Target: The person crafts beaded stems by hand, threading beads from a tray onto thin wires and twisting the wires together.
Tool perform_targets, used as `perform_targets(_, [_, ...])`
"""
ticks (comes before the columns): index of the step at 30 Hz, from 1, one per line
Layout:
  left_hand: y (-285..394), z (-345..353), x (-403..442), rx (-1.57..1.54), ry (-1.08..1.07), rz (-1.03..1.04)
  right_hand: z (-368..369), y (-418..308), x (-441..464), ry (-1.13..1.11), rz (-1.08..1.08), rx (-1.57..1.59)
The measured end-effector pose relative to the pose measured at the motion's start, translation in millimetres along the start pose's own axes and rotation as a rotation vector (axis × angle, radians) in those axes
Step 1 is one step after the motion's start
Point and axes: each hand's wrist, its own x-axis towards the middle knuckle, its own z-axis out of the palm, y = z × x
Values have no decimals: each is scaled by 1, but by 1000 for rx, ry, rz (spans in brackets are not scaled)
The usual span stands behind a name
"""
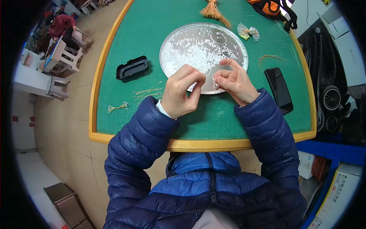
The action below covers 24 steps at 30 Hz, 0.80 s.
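Observation:
A round silver tray (pixel 166 63) with many small clear-white beads (pixel 196 55) on it lies on the green table. Above its near edge, my left hand (pixel 182 91) is closed in a pinch, thumb against forefinger. What sits between those fingertips is too small to name. My right hand (pixel 237 82) is just to the right, thumb and a finger pressed together on a small clear, shiny piece (pixel 216 83), with another finger raised. Left of my left hand lie several thin straw-coloured stems (pixel 150 91) with pale tips, and a tied bunch of them (pixel 118 107).
A black open case (pixel 132 68) lies left of the tray, a black phone (pixel 278 89) at right. Behind are a straw bundle (pixel 213 11), a small plastic bag (pixel 248 32) and an orange-black bag (pixel 271 7). A wooden rim (pixel 209 145) edges the table. A person (pixel 62 26) sits far left.

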Motion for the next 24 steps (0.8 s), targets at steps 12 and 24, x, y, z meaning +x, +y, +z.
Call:
perform_targets(12, [13, 8, -6, -599, -103, -545, 15, 17, 0, 46, -241, 56])
perform_targets(24, [11, 10, -8, -773, -100, -586, 0, 15, 5, -395, -118, 511])
